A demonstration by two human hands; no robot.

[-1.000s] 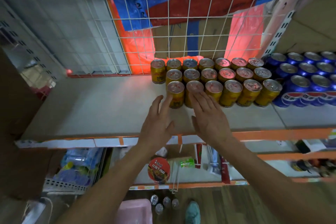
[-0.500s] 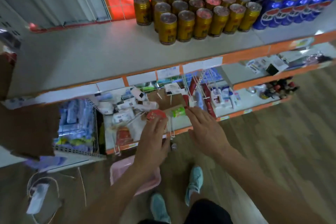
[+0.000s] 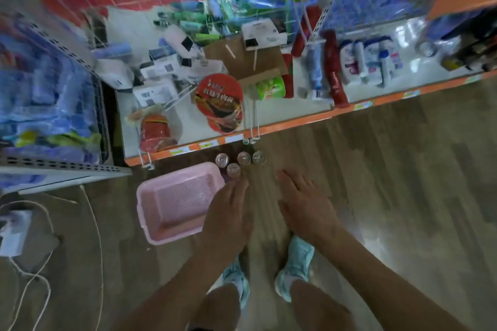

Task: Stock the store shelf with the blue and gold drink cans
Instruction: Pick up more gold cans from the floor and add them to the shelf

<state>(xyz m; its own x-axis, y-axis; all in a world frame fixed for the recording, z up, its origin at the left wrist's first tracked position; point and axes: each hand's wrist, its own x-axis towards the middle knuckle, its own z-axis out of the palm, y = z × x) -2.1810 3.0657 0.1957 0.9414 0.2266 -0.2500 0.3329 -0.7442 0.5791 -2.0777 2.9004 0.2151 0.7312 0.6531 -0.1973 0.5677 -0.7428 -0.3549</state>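
Several drink cans [image 3: 233, 169] stand upright on the wooden floor, seen from above by their silver tops, just past the far right corner of an empty pink basket [image 3: 177, 204]. My left hand [image 3: 228, 215] hangs over the basket's right edge, fingers straight and pointing at the nearest can, holding nothing. To the right of it, my right hand [image 3: 304, 204] is spread flat above the floor, also holding nothing. The shelf of stocked gold and blue cans is out of view.
The low shelf with an orange edge [image 3: 269, 129] holds a red noodle bowl [image 3: 219, 102], small boxes, tubes and bottles. A wire bin of blue packs [image 3: 45, 99] stands at left. White cables [image 3: 94, 223] lie on the floor. My feet in teal shoes [image 3: 295, 266] are below my hands.
My view has swung down from the can shelf to the floor. Both hands dropped from the gold cans to just above the loose cans and the pink basket.
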